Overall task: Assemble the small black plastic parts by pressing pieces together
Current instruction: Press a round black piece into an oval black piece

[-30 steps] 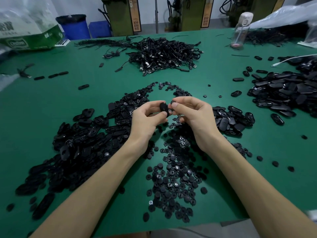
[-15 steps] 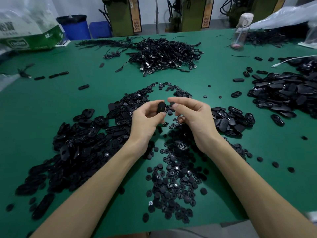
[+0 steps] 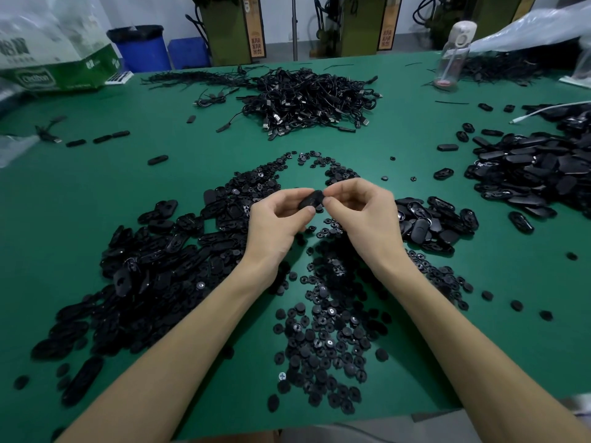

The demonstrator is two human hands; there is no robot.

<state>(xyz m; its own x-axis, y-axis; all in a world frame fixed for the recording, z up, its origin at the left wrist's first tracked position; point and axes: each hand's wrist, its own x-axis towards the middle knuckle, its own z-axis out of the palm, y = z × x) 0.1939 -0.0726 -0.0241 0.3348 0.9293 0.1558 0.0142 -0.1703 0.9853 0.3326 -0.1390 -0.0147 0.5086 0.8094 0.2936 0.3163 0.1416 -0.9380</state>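
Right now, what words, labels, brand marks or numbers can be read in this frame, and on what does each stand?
"Oedbon", uncertain because blurred: logo on the green and white bag.
Large characters higher on that bag: cut off, unreadable.
Vertical characters on the brown sign: too blurred to read.
Characters on the second sign: too blurred to read.
The held black part: no marking visible.

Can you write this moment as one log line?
left hand: pinches black oval part | right hand: pinches its other end | state: held above green table
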